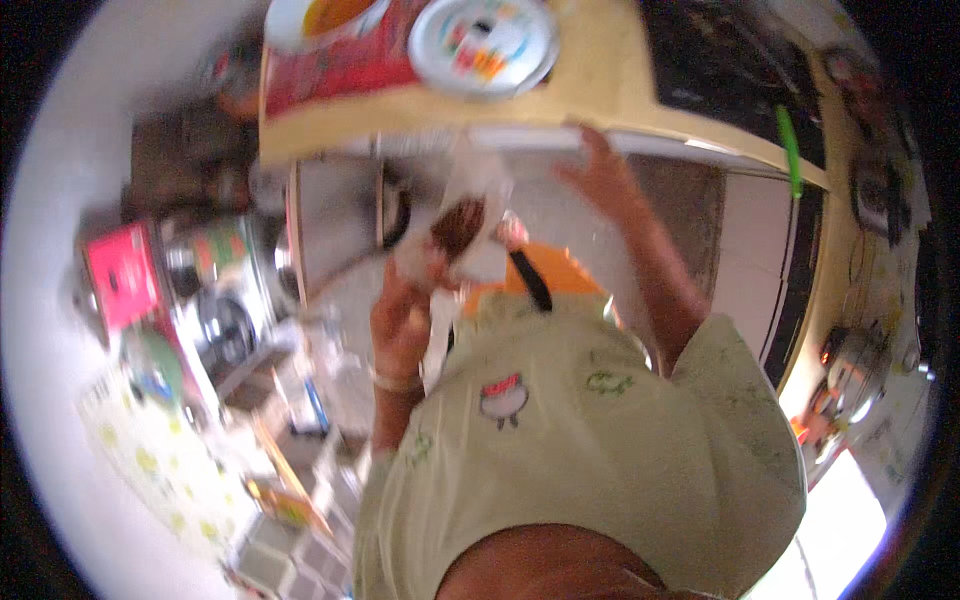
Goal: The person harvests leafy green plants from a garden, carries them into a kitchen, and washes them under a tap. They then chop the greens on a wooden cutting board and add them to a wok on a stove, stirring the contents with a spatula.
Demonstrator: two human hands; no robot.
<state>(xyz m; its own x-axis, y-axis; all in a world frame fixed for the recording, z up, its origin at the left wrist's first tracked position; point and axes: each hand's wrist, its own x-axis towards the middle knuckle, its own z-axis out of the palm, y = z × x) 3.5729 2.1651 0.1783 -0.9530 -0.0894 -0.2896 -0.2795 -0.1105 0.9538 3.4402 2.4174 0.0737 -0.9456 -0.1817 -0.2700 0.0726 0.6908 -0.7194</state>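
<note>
My left hand, wearing a pale bracelet, holds a clear plastic bag with something dark reddish-brown in it, too blurred to name. The bag hangs in front of my torso, below the counter's edge. My right hand is raised close to the front edge of the yellow counter, fingers apart and holding nothing. Above the bag, a white plate or lid with a colourful print lies on the counter, partly on a red mat.
A white dish with orange-brown contents stands at the counter's far left. A black stovetop lies at the right, with a bright green object near its edge. A pink box and cluttered shelves are at the left. Metal pots stand at the right.
</note>
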